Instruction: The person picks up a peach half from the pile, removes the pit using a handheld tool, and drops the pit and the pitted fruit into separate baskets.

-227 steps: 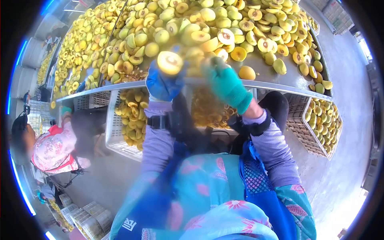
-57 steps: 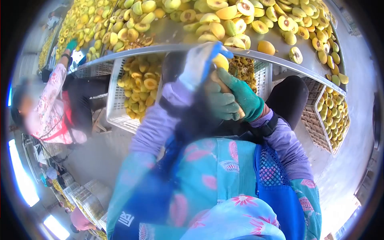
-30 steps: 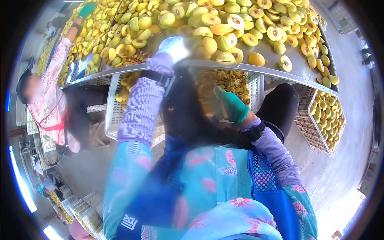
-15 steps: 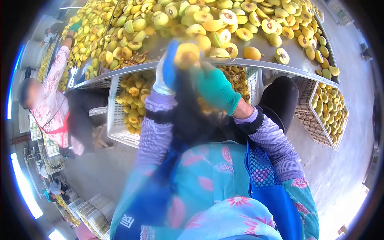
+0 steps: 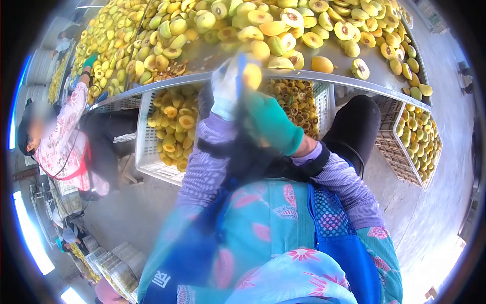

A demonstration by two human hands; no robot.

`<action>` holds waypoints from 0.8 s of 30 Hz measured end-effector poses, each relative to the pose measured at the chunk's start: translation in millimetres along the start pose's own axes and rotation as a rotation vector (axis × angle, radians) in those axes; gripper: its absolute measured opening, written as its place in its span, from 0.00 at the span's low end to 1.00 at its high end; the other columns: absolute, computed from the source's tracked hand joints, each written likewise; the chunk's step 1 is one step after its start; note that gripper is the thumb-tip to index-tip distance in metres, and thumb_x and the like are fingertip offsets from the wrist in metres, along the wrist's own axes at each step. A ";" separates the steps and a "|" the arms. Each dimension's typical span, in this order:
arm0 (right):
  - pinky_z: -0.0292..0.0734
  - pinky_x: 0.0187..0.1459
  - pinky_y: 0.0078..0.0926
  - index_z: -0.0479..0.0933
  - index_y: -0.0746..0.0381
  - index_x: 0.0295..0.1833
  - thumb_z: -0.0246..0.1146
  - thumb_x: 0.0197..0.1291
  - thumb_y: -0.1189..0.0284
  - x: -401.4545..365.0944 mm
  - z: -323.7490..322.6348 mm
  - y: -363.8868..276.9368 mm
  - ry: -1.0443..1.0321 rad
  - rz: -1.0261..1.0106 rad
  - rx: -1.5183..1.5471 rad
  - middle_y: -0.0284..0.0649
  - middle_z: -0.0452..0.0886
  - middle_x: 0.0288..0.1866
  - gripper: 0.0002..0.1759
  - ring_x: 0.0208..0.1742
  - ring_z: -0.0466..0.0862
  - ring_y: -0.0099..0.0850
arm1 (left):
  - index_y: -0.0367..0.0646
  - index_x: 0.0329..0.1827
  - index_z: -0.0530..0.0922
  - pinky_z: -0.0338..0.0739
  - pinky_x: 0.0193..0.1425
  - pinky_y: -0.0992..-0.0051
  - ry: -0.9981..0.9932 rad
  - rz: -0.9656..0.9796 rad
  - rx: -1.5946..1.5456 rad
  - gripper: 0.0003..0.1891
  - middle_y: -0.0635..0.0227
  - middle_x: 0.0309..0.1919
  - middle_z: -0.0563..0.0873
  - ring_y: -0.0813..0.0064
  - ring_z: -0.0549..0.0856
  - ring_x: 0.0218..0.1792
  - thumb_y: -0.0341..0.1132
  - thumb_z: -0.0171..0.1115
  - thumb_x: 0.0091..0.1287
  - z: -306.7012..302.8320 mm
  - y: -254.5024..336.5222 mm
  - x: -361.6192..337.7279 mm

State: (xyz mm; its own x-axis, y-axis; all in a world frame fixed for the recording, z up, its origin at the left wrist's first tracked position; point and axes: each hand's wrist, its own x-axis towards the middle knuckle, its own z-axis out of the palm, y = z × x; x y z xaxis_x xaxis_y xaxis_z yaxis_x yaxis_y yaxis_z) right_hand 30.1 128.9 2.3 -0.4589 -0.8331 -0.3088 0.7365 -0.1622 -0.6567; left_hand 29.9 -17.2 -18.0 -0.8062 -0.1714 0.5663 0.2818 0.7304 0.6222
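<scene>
My left hand (image 5: 226,86), in a white and blue glove, is closed on a yellow peach half (image 5: 252,76) near the table's front edge. Its blue fingertips blur beside the fruit. My right hand (image 5: 273,121), in a green glove, is curled just below and right of the peach half. Whatever its fingers hold is hidden by blur and a dark smear across the middle of the view. Beyond both hands, many halved peaches (image 5: 291,17), some with pits showing, lie on the metal table (image 5: 212,50).
Below the table edge stand a white crate (image 5: 144,137) of peach halves and another container of small brown-yellow pieces (image 5: 293,101). A beige crate (image 5: 400,157) of peaches sits on the floor at right. At left, a co-worker (image 5: 66,137) reaches onto the table.
My left hand and the peach half have shifted right and slightly down. The fruit's cut face has turned away. My right hand has dropped a little. The co-worker's arm has moved lower.
</scene>
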 end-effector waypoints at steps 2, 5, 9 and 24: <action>0.62 0.18 0.19 0.69 0.56 0.33 0.50 0.68 0.49 4.7 -9.4 -6.5 -0.298 0.245 0.374 0.28 0.69 0.20 0.22 0.18 0.68 0.18 | 0.36 0.47 0.80 0.79 0.36 0.76 -0.036 -0.276 -0.157 0.18 0.62 0.34 0.86 0.73 0.85 0.30 0.44 0.53 0.70 -5.2 -1.1 -5.1; 0.58 0.15 0.16 0.68 0.53 0.32 0.48 0.69 0.47 20.7 0.0 8.4 -0.253 -0.179 -0.123 0.26 0.67 0.19 0.22 0.15 0.64 0.17 | 0.35 0.42 0.82 0.79 0.35 0.75 0.085 -0.419 -0.221 0.20 0.61 0.31 0.86 0.73 0.84 0.27 0.46 0.52 0.71 -18.2 5.0 -5.4; 0.57 0.13 0.18 0.68 0.51 0.31 0.47 0.68 0.46 14.9 19.0 10.6 -0.008 -0.143 -0.223 0.25 0.63 0.16 0.22 0.12 0.61 0.18 | 0.36 0.51 0.79 0.78 0.45 0.73 0.120 -0.006 0.240 0.14 0.57 0.44 0.84 0.70 0.84 0.40 0.34 0.58 0.66 -24.1 -5.8 -7.4; 0.59 0.15 0.22 0.68 0.51 0.33 0.47 0.67 0.44 5.7 3.9 -0.2 -0.234 0.239 0.243 0.25 0.63 0.17 0.22 0.14 0.63 0.21 | 0.37 0.43 0.78 0.79 0.43 0.70 -0.099 -0.205 -0.332 0.15 0.63 0.33 0.86 0.65 0.85 0.33 0.41 0.52 0.66 -17.7 3.8 1.3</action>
State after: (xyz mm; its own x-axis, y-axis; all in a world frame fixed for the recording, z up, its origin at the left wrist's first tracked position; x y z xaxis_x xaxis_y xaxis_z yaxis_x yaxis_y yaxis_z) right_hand 29.3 122.1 3.4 -0.1559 -0.9556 -0.2499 0.9176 -0.0465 -0.3948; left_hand 39.1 -26.4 -5.4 -0.9047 -0.2152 0.3677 0.2498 0.4312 0.8670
